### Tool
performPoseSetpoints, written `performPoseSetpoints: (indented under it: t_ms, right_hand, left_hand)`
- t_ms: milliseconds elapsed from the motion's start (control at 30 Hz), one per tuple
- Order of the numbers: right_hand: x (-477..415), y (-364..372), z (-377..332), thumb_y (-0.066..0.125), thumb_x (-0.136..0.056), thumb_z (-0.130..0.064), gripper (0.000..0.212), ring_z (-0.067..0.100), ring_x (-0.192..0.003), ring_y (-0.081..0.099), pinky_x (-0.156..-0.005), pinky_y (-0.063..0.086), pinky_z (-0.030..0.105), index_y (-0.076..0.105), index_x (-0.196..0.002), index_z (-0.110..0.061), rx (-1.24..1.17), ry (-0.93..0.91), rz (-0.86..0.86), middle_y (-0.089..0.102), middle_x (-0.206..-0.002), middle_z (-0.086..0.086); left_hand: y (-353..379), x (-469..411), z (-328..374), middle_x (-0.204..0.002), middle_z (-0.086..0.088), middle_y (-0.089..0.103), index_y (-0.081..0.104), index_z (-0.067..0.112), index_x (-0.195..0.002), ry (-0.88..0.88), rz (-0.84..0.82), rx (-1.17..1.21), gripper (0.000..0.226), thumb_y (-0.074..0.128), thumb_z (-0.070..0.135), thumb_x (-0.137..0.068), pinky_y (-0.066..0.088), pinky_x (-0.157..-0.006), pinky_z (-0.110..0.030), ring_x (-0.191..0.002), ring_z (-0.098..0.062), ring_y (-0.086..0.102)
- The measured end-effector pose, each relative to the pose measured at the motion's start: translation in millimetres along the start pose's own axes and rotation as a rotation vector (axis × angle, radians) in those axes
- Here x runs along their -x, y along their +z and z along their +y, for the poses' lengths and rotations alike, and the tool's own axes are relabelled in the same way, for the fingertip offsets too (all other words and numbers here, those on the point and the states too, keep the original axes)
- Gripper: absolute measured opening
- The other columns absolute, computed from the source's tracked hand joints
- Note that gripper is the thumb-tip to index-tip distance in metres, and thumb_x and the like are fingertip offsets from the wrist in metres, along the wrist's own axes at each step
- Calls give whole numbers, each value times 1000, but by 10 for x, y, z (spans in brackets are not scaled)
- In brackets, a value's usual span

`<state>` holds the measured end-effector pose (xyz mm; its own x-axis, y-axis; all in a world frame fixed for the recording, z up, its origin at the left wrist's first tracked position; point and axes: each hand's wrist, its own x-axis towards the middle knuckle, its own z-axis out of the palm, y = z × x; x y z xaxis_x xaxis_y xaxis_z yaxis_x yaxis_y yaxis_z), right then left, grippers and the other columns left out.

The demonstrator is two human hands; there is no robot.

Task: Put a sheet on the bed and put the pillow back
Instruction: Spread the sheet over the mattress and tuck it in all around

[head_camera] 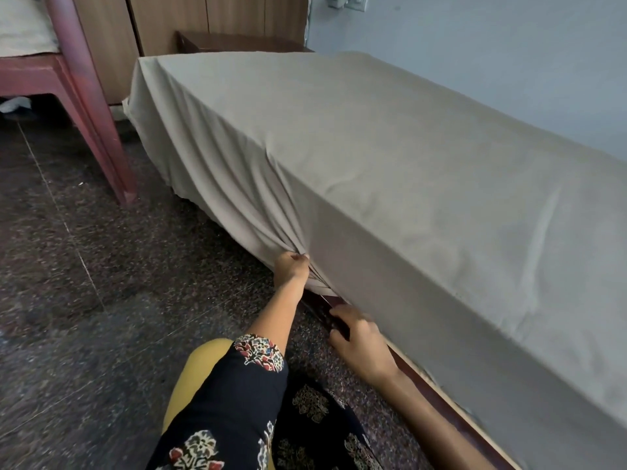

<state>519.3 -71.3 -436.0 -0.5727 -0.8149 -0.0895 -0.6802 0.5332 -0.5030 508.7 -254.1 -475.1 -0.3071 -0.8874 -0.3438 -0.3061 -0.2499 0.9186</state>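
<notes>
Open floor (84,300) beside sheet (373,164) edge

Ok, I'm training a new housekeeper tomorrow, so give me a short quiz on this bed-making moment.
1. True or false: the left hand grips a gathered bunch of the sheet.
2. The right hand is down at: A) the wall socket, B) the bed frame, C) the cupboard door.
3. Which item of the task is nowhere in view?

Key: 1 true; 2 B; 3 the pillow.
</notes>
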Motion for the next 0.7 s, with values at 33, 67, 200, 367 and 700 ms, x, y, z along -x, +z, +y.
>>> performPoseSetpoints:
  t_ms: [33, 67, 200, 367, 700]
  right_hand:
    - [-29, 45, 18, 48, -91, -19, 49, 17, -134, 34, -111, 24, 25, 44, -140, -13, 45, 6, 5, 39, -147, 2]
    - [-48, 83, 29, 48, -91, -20, 53, 19, -138, 28, -113, 20, 26, 39, -143, -14, 84, 15, 3, 33, -150, 3]
    - [-157, 224, -12, 46, -92, -23, 61, 23, -143, 19, -117, 11, 29, 27, -148, -11, 203, -29, 17, 20, -156, 9]
    - [-279, 349, -40, 46, -92, -35, 78, 20, -147, -8, -114, -11, 26, 4, -152, -10, 203, -64, -47, -7, -159, 9]
    - [-217, 317, 115, 52, -84, -46, 74, 22, -146, -14, -111, -11, 28, 26, -148, -22, 343, -162, -114, -19, -156, 10]
  left_hand:
    - [-1, -25, -3, -101, -13, 69, 69, 6, -96, 8, 3, -66, 19, 61, 22, -88, 51, -84, -37, -94, -32, 64]
    - [0, -24, 4, -103, -13, 69, 69, 8, -97, 11, -1, -121, 20, 61, 24, -88, 52, -85, -40, -96, -33, 64]
    - [-57, -110, -5, -103, -17, 69, 67, 4, -95, 11, -79, -147, 18, 63, 20, -87, 51, -86, -38, -97, -34, 64]
    - [-133, -164, 18, -109, -11, 65, 61, 8, -101, 31, -110, -123, 15, 52, 9, -90, 49, -88, -36, -100, -30, 61]
    - [20, -39, 23, -91, -4, 57, 56, 7, -99, -55, 72, 294, 12, 58, 16, -91, 44, -85, -31, -90, -23, 55]
